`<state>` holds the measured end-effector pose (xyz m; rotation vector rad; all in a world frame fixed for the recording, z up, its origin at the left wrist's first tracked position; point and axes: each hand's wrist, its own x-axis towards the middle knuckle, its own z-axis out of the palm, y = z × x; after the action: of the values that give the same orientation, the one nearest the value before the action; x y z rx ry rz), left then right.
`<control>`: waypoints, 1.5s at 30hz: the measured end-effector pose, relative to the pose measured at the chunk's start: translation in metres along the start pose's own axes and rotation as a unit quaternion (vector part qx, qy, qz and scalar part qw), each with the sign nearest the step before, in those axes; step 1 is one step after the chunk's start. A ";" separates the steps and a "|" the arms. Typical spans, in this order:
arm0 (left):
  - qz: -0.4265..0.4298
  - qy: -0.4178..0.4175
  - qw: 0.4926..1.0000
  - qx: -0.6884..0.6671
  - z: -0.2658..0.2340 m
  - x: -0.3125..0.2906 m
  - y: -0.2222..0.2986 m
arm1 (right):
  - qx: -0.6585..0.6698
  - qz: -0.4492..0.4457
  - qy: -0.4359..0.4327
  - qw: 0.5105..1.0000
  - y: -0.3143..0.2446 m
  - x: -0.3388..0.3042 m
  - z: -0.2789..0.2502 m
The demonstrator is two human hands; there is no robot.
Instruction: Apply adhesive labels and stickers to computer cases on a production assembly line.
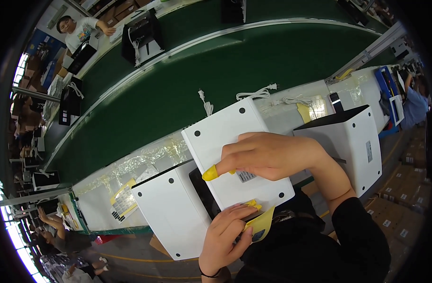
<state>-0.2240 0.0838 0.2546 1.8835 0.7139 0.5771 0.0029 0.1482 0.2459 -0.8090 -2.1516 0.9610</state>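
In front of me a white box-shaped appliance casing (223, 137) lies tilted, its face with round black feet turned up. My right hand (268, 153) rests over that face, yellow covers on two fingertips. Its fingers are apart and nothing shows in them; a small printed label (245, 176) is partly visible beneath. At the casing's near edge, my left hand (228, 233) pinches a yellow backing sheet (263, 225) with a dark label on it. Yellow also covers a left fingertip touching the casing.
Similar white casings stand left (171, 212) and right (362, 146). White power cords (256, 93), a label sheet (125, 200) and a phone-like device (336, 102) lie on the bench. Beyond runs a green conveyor (187, 89). A person (79, 33) works across it; cartons (395, 219) stand right.
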 end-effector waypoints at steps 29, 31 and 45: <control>-0.013 0.011 0.999 0.028 0.003 0.003 0.003 | -0.034 -0.007 -0.005 0.999 0.004 -0.005 0.003; 0.001 0.005 0.998 0.070 0.008 0.005 0.004 | -0.033 -0.014 0.002 0.999 0.004 -0.006 0.003; 0.008 0.022 0.967 0.255 0.030 0.014 0.011 | -0.125 -0.015 -0.013 0.992 -0.007 -0.007 0.005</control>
<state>-0.1914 0.0708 0.2545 2.3569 0.9430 0.4730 0.0013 0.1378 0.2464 -0.8825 -2.3304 0.6984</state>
